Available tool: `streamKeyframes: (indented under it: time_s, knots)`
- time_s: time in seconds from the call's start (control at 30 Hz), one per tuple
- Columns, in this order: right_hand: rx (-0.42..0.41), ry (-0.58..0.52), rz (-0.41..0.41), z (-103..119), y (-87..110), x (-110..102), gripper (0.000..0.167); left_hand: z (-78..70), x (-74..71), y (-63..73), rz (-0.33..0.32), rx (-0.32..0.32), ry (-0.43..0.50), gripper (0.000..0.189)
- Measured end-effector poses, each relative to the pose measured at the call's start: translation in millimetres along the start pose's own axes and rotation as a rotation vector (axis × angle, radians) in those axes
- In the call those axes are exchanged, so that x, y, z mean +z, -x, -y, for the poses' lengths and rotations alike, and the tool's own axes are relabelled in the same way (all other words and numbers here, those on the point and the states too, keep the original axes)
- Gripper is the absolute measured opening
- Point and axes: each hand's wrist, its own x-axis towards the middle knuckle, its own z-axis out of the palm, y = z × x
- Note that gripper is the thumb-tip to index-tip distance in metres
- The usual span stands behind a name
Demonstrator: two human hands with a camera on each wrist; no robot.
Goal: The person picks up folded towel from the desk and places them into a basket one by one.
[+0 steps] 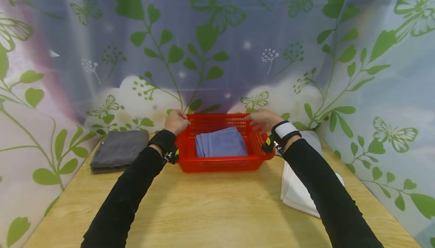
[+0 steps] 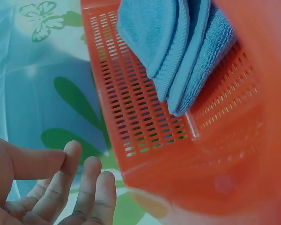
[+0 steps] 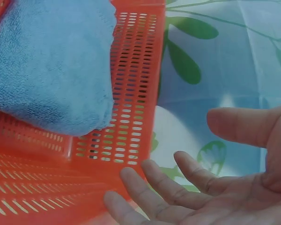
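Note:
A folded blue towel (image 1: pixel 221 143) lies inside a red plastic basket (image 1: pixel 221 164) with slotted walls. At the basket's left end is my left hand (image 1: pixel 176 122); in the left wrist view its fingers (image 2: pixel 84 192) are loosely bent, the thumb close to the index finger, and it holds nothing. My right hand (image 1: pixel 263 119) hovers by the basket's right end. Its fingers (image 3: pixel 166 190) are spread and relaxed in the right wrist view, with nothing held. Whether either hand touches the rim, I cannot tell.
To the left, a folded dark grey towel (image 1: pixel 120 150) sits on the wooden table (image 1: pixel 210 206). A white folded cloth (image 1: pixel 295 191) lies on the right, partly under my right sleeve, with a light grey cloth (image 1: pixel 312 140) behind it. A patterned curtain (image 1: pixel 217 70) hangs behind the table.

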Motion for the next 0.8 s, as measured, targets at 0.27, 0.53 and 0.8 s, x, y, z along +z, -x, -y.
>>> streamKeyframes:
  time_s: [0.27, 0.53, 0.8]
  knots:
    - [-0.098, 0.061, -0.086, 1.2, 17.7, -8.9, 0.059, 6.9, -21.7, 13.5, 0.081, 0.001, 0.206, 0.012]
    - [-0.223, 0.118, -0.082, 3.4, 48.3, -4.9, 0.05, 12.3, -28.8, 32.0, 0.079, 0.062, 0.255, 0.011]
    - [-0.335, 0.163, -0.083, -5.4, 81.6, 10.6, 0.044, 14.2, -18.6, 49.7, 0.095, 0.122, 0.201, 0.01]
